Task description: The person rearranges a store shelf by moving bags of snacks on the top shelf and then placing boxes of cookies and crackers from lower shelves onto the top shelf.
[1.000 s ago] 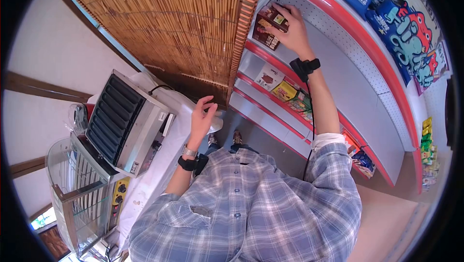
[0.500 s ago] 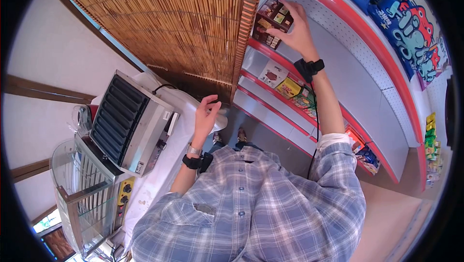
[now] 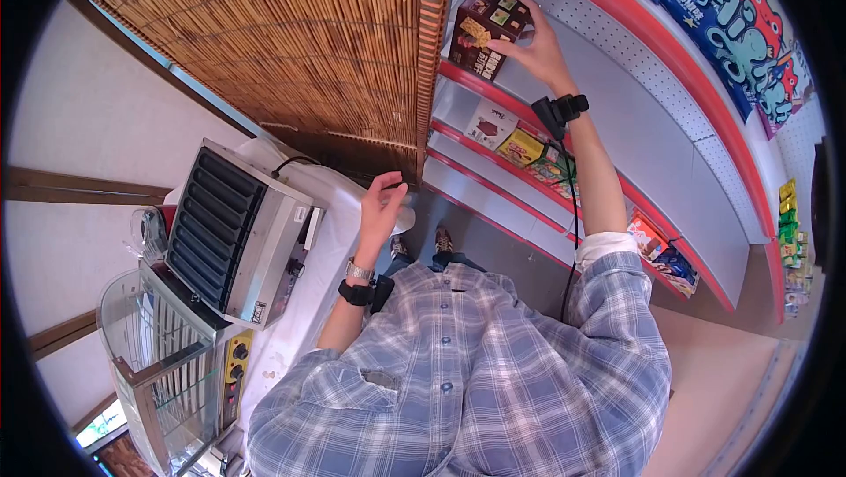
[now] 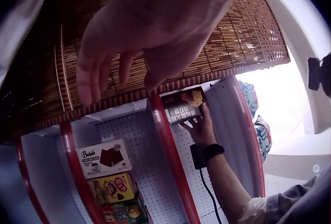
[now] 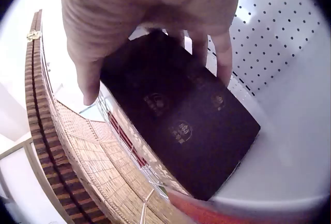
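Note:
A dark brown cracker box (image 3: 480, 35), with a picture of a cracker on its front, sits at the left end of the upper shelf by the bamboo blind. My right hand (image 3: 544, 52) holds it at its right end, thumb at the front and fingers at the back. From the right wrist view, the box's dark face (image 5: 176, 110) lies between the thumb and the other fingers. Nothing is in my left hand (image 3: 379, 210), which hangs in the air left of the shelves with fingers loosely bent.
Below stands a row of snack boxes, among them a white biscuit box (image 4: 103, 159) and a yellow pack (image 3: 521, 148). A bamboo blind (image 3: 291, 45) borders the shelves. At left, a roller grill (image 3: 233, 235) and a glass case (image 3: 167, 345) stand on a table. Blue snack bags (image 3: 740, 32) hang at right.
My right hand has slid toward the box's right end, uncovering more of its front and top. My left hand keeps nearly the same pose.

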Demonstrator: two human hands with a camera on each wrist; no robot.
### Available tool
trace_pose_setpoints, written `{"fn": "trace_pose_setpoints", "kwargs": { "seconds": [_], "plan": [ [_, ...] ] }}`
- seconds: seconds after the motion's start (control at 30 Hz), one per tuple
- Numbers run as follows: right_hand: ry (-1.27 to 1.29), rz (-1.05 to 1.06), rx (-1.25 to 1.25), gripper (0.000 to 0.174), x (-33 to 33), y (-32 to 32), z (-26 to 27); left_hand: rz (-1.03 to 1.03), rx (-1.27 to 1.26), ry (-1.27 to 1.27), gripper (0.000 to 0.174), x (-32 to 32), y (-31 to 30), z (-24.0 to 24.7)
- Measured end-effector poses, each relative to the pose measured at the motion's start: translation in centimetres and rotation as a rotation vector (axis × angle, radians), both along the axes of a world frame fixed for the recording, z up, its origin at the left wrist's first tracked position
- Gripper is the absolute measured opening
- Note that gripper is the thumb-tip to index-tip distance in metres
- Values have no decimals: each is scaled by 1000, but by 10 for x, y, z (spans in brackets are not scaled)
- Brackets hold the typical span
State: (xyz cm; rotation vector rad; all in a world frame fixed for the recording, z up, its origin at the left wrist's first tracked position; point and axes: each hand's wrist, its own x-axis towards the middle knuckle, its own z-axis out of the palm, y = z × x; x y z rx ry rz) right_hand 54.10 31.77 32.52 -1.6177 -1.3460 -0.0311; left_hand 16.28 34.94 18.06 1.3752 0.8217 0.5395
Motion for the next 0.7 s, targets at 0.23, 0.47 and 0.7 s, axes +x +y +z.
{"fn": "trace_pose_setpoints", "kwargs": {
  "seconds": [0.23,0.47,0.7],
  "plan": [
    [44,51,-2,85,3,-1,-1,-28,-27,-18,37,4,-4,-5],
    [109,110,-40,96,7,1,-3,-35,-52,1,37,9,-5,-7],
    [57,-49,48,100,-17,-33,-4,-30,-17,15,39,4,-4,-11]
  ]
}}
